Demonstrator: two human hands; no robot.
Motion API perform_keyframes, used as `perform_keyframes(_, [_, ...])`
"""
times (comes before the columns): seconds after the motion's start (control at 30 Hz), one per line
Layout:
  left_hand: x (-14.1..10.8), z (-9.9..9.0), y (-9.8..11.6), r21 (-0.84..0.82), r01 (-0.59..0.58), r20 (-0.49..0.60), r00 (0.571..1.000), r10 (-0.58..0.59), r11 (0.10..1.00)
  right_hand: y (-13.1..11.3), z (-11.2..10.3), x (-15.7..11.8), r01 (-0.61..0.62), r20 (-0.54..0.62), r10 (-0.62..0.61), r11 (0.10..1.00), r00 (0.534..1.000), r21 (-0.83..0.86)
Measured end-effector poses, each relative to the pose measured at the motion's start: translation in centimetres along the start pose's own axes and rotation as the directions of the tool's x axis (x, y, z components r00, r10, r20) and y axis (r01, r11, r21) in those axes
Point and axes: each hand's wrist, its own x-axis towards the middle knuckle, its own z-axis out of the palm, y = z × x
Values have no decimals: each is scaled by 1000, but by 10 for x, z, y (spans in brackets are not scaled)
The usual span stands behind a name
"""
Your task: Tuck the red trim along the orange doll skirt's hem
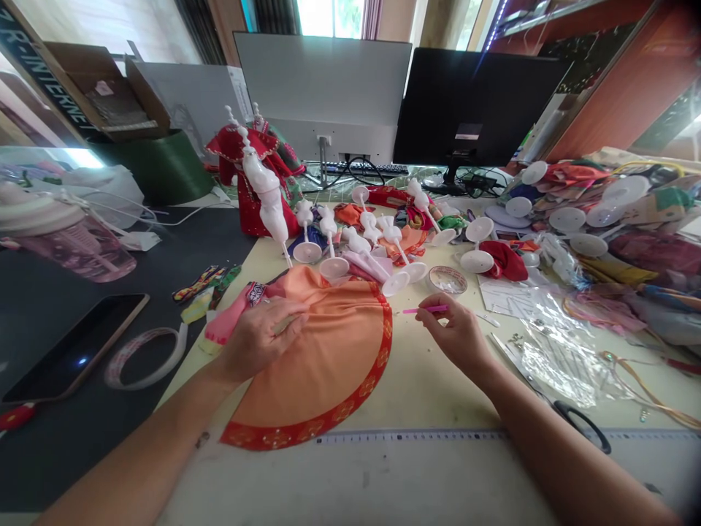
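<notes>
My left hand (264, 337) rests palm down on an orange doll-sized garment (323, 358) with a red patterned border, its fingers loosely stretched across the cloth. Under and beside that hand shows a pink piece of fabric (224, 326) with a dark patterned trim. To the right of the garment, my right hand (454, 332) pinches a thin pink pen-like tool (432, 310) between thumb and fingers, just above the table; its exact kind cannot be made out. A roll of tape (447, 280) lies just beyond the right hand.
White doll stands (328, 230) and dressed figures (268, 183) crowd the back. Black-handled scissors (580, 424), clear plastic bags (558, 358) and a ruler strip (416, 437) lie right and front. A phone (77, 343), tape ring (145, 358) and pink bottle (82, 237) are left.
</notes>
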Motion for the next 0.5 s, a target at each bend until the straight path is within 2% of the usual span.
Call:
perform_keyframes(0.13, [-1, -1, 0, 15, 3, 14, 1000, -3, 1000, -4, -2, -1, -28, -5, 28, 999, 1000, 14])
perform_keyframes(0.5, [-1, 0, 0, 39, -41, 19, 999, 40, 998, -4, -5, -1, -13, -23, 12, 999, 1000, -32])
